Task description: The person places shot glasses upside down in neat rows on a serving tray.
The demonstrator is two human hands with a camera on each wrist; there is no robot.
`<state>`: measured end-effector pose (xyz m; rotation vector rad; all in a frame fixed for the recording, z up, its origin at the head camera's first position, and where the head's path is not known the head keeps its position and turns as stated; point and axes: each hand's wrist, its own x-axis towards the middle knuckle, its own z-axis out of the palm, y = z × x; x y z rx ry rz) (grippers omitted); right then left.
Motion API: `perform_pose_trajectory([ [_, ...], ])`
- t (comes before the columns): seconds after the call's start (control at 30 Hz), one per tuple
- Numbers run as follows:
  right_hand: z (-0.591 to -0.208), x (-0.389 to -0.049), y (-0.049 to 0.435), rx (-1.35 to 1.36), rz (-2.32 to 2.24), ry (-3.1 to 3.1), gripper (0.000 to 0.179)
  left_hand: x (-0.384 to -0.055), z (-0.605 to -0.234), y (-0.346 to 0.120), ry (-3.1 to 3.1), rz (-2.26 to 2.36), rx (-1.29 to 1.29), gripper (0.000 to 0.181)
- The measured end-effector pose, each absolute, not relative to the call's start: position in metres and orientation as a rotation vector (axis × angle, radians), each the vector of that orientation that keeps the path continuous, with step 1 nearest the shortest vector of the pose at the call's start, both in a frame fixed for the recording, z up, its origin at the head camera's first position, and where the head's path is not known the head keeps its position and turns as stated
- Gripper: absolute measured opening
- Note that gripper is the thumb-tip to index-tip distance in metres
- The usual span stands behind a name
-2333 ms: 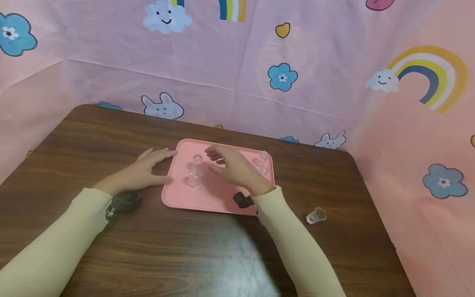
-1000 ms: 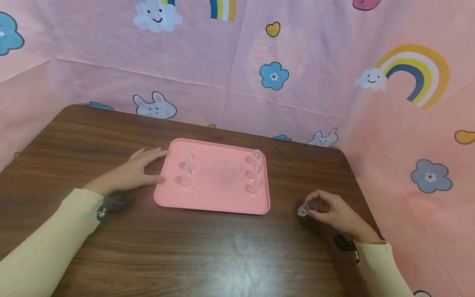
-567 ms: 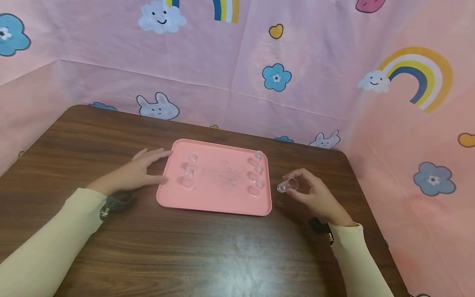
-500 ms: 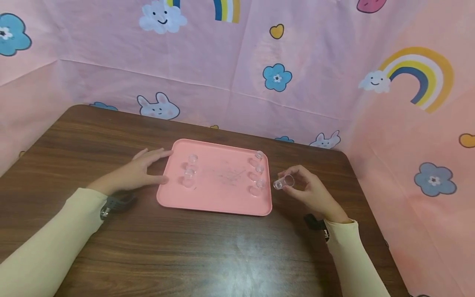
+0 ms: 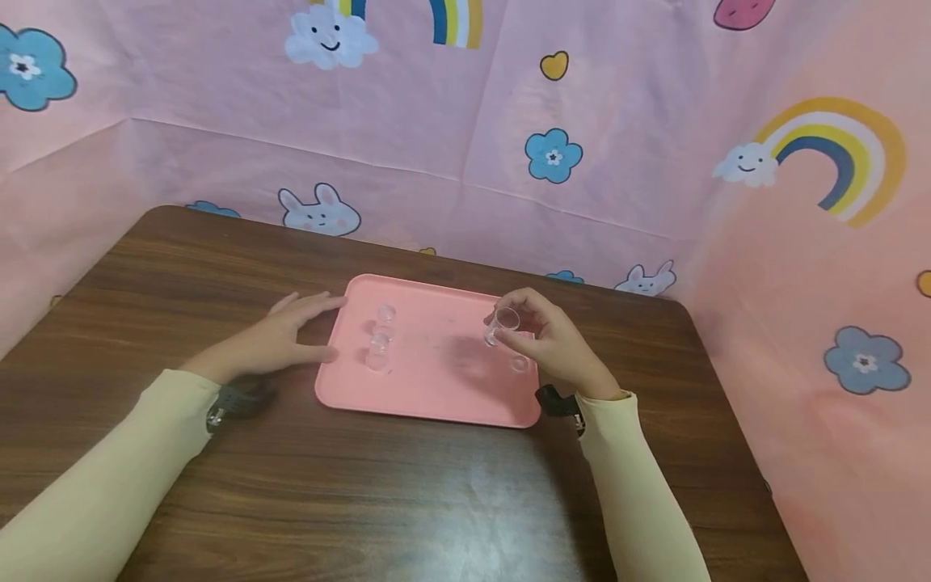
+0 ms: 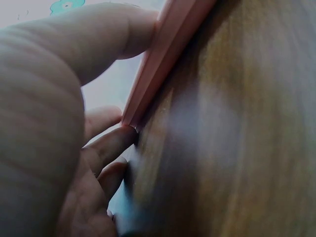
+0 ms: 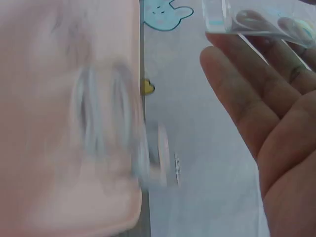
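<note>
In the head view my right hand pinches a small clear cup between thumb and fingers, tilted, above the right part of a pink tray. The right wrist view catches that cup at the top, beside the fingers. My left hand lies at the tray's left edge, thumb and fingers spread and touching the rim. Two clear cups stand on the tray's left side, a far cup and a nearer cup. Another clear cup is by the right rim; the right hand hides the area behind it.
The tray sits on a dark brown wooden table. Behind and to the right hangs a pink patterned cloth, meeting the table's far and right edges. Blurred clear cups show on the tray in the right wrist view.
My right hand first hovered over the tray, then took the clear cup from the table at the right and carried it left over the tray. The left hand stays at the rim.
</note>
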<state>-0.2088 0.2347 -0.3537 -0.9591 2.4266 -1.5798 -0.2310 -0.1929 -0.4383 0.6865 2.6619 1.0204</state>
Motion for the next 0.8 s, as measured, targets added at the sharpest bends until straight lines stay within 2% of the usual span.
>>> perform_pose_trajectory([
  [0.4, -0.358, -0.225, 0.182, -1.101, -1.746, 2.255, 0.029, -0.231, -0.438, -0.193, 2.655, 1.028, 0.661, 0.090],
  [0.8, -0.357, -0.223, 0.166, -1.054, -1.836, 2.306, 0.044, -0.230, -0.439, -0.193, 2.654, 1.041, 0.670, 0.091],
])
